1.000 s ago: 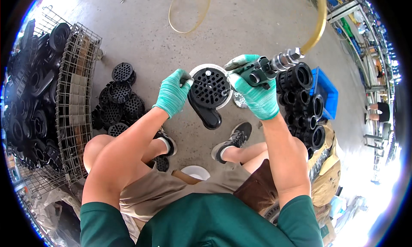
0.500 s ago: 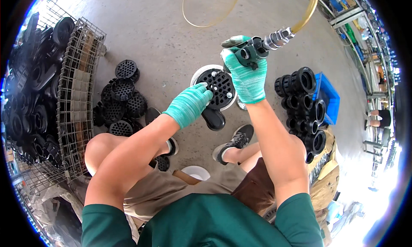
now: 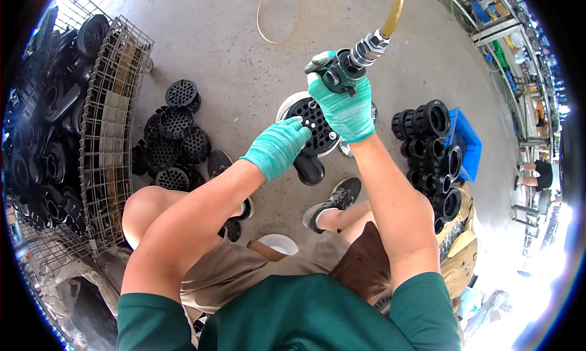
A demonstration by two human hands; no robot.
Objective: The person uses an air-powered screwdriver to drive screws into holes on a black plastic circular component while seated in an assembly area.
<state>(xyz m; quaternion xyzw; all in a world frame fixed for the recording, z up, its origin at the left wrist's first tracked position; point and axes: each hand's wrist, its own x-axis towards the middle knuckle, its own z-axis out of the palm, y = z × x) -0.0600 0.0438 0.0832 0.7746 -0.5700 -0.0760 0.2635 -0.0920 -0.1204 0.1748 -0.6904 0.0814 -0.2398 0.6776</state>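
In front of me stands a round black perforated cover [image 3: 318, 144] with several pale bolt heads on top and a white rim [image 3: 282, 109] under it. A black rounded pipe end [image 3: 309, 170] juts from its near side. My left hand [image 3: 278, 148], in a green knit glove, presses its closed fingertips on the cover's left part, beside the bolts. Wrapped round a dark green air-powered driver [image 3: 343, 75] is my gloved right hand [image 3: 347, 110], above the cover's far right side. The driver's lower end is mostly hidden by that hand.
Left, a wire cage [image 3: 113, 125] holds black plastic parts; several loose perforated covers [image 3: 176, 123] lie beside it. At right, black ring-shaped fittings [image 3: 436, 119] stand by a blue crate [image 3: 467, 144]. A yellowish hose [image 3: 394, 12] runs up from the driver. Shelves [image 3: 497, 28] line the far right.
My right hand and the driver have moved left, closer over the cover. The cover and my left hand have shifted slightly to the right.
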